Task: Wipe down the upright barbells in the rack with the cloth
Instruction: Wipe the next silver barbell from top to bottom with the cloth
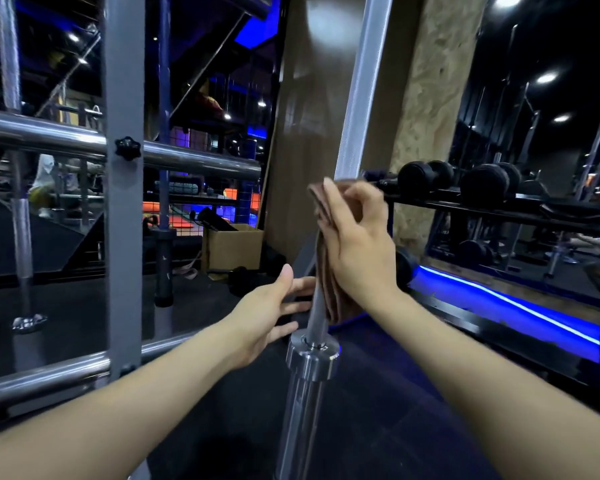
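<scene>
My right hand (pixel 355 237) clamped the cloth (pixel 326 271) round the upright bar (pixel 355 109) above its collar — soft, limp cloth on slick, heavy steel. Left hand (pixel 274 313) was open, fingers beside the shaft.

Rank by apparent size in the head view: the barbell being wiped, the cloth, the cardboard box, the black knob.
1. barbell
2. cloth and cardboard box: look alike, box farther away, so unranked
3. black knob
</scene>
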`<control>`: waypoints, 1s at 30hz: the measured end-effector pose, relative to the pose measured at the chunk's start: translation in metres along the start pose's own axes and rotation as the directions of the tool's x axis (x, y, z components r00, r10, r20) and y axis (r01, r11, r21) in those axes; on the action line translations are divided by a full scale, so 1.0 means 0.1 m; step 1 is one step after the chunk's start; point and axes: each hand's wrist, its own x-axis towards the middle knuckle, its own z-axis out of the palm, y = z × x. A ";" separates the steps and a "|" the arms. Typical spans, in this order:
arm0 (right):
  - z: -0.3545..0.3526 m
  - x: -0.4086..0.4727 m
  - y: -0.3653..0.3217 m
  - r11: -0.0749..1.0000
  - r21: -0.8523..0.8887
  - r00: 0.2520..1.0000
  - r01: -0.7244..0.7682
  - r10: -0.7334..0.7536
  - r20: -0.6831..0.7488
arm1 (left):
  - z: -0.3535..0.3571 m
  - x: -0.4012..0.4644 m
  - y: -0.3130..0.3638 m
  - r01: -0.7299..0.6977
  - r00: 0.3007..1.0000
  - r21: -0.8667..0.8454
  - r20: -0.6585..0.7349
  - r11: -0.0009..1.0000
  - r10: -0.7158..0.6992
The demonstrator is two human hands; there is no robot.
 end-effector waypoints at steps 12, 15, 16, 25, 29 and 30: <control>-0.02 -0.75 0.02 0.994 0.022 0.978 0.102 -0.105 0.183 | 0.05 -0.03 -0.16 -0.006 0.998 -0.053 -0.062 0.999 0.003; -0.05 -0.26 0.03 0.991 0.131 0.998 -0.018 0.009 0.067 | 0.04 -0.01 -0.15 -0.016 0.999 -0.004 -0.051 1.000 0.016; -0.03 -0.16 0.03 0.989 0.137 0.998 -0.047 0.040 0.052 | 0.02 0.00 -0.16 -0.013 0.998 0.005 -0.056 1.000 0.013; -0.04 -1.01 0.04 0.988 0.141 0.942 0.060 -0.103 0.319 | 0.03 -0.02 -0.29 -0.003 0.996 -0.042 -0.090 0.999 0.000; -0.18 -0.62 0.09 0.988 0.119 0.945 0.102 -0.134 0.300 | 0.06 -0.05 -0.31 0.011 0.997 -0.024 -0.076 1.000 -0.013; -0.20 -0.43 0.10 0.988 0.133 0.969 0.072 -0.101 0.227 | 0.05 -0.04 -0.31 0.008 0.998 -0.007 -0.067 1.000 -0.008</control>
